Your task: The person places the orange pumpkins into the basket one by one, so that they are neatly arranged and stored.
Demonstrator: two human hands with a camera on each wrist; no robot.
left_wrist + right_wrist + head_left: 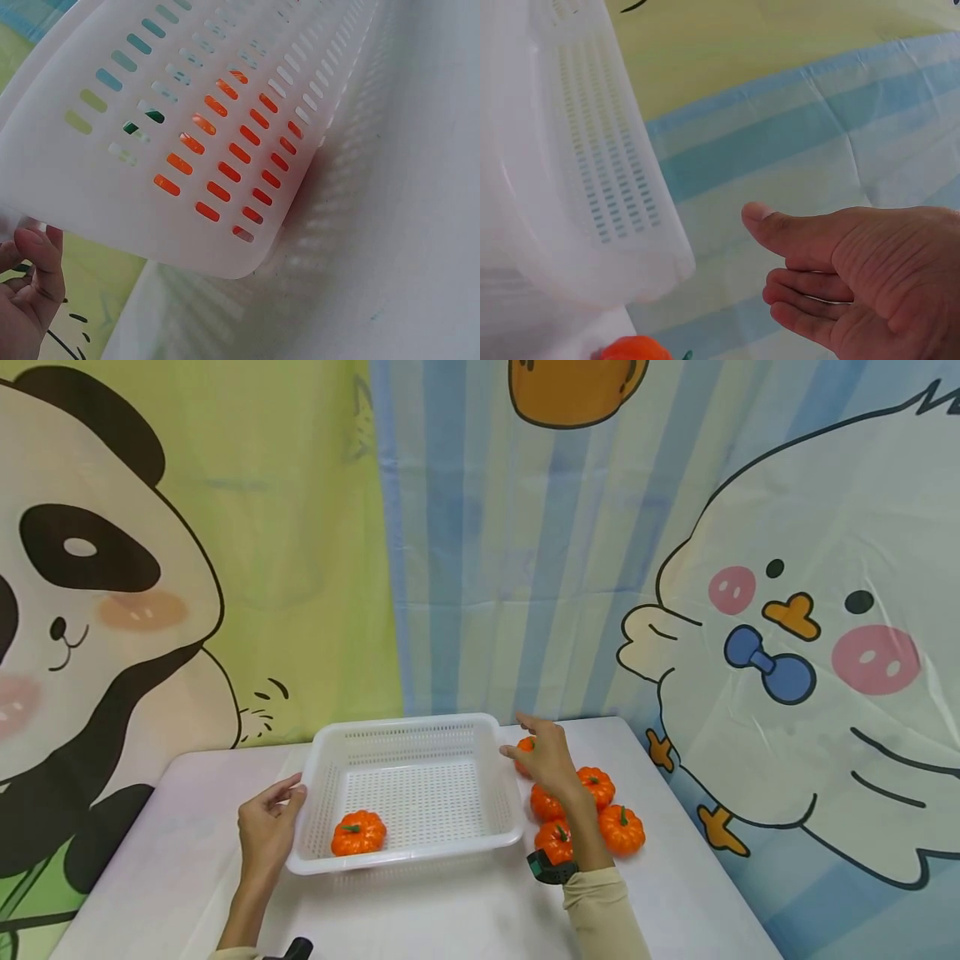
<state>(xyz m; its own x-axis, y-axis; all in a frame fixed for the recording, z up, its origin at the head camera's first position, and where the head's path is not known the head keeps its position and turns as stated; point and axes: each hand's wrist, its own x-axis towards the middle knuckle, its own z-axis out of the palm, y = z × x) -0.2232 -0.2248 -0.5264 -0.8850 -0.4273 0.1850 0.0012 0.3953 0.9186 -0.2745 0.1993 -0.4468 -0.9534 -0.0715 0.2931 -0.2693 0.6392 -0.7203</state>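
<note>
A white perforated plastic basket (420, 852) is at the middle of the table, with one small orange pumpkin (358, 833) inside its front left corner. My left hand (268, 827) holds the basket's left rim, thumb and fingers at the edge; the left wrist view shows the pumpkin's orange through the slots of the basket wall (202, 247). Just off the right rim, my right hand (550, 762) is raised with its fingers apart and nothing in them. Behind it a pumpkin (524, 755) is partly hidden. In the right wrist view a gap separates the thumb from the basket (667, 247).
Several more orange pumpkins (621, 830) lie on the white table (697, 893) right of the basket, some partly covered by the right forearm. A cartoon-printed curtain (487, 568) hangs behind the table and along its right side.
</note>
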